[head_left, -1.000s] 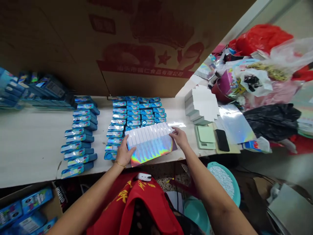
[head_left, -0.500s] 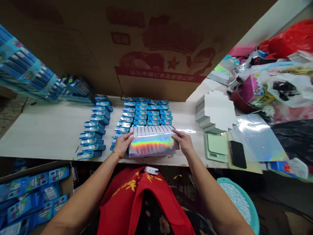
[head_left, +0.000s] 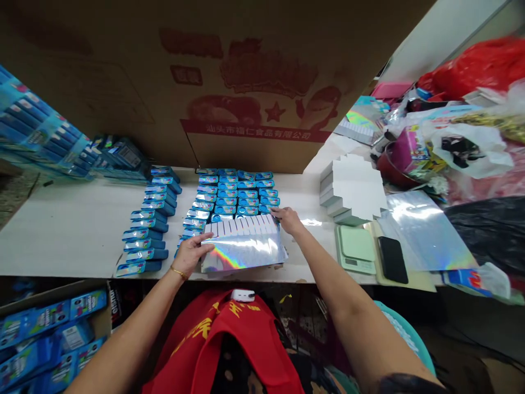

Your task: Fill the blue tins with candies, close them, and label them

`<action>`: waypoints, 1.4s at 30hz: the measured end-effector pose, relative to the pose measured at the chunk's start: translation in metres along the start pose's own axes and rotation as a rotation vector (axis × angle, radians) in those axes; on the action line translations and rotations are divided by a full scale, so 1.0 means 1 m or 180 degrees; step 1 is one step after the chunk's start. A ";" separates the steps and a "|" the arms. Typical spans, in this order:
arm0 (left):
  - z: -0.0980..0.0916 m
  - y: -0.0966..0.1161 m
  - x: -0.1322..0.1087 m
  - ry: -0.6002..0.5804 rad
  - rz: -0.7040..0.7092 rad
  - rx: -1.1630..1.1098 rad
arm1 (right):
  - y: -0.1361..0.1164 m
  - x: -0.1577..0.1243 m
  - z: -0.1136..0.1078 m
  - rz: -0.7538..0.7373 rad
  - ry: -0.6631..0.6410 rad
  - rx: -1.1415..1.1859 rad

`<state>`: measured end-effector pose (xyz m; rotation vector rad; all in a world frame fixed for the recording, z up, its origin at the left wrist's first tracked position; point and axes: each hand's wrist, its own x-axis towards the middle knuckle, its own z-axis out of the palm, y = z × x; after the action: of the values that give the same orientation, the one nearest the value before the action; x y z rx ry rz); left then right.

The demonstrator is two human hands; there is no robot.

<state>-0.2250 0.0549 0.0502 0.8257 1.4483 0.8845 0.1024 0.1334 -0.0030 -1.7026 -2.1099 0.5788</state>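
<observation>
A shiny silver rainbow-film sheet (head_left: 246, 249) with a row of slits along its white far edge lies near the table's front, tilted a little. My left hand (head_left: 192, 253) pinches its left edge between thumb and fingers. At its far right corner is my right hand (head_left: 288, 219), fingers closed on the corner and close to the blue packs. Rows of small blue packs (head_left: 225, 202) stand just beyond the sheet, and its far edge covers part of the nearest ones. A separate column of blue packs (head_left: 147, 224) stands to the left.
A large cardboard box (head_left: 246, 148) rises behind the packs. To the right are a stack of white cut-out cards (head_left: 356, 183), a green scale (head_left: 356, 243), a black phone (head_left: 392, 260) and another silver sheet (head_left: 430, 230). A carton of blue packs (head_left: 51, 314) sits at lower left.
My right hand has moved from the sheet's right side up to its far corner. The sheet has turned slightly, its right end swinging away from me. The whole view has shifted a little.
</observation>
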 end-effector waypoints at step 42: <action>-0.017 0.171 -0.095 0.0471 0.3215 0.2344 | -0.218 -0.015 -0.127 -0.1417 -0.0669 0.0661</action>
<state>-0.2368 0.0485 0.2466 2.1955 1.4709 1.1460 -0.0085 0.0893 0.2198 -1.0518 -2.3746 0.8274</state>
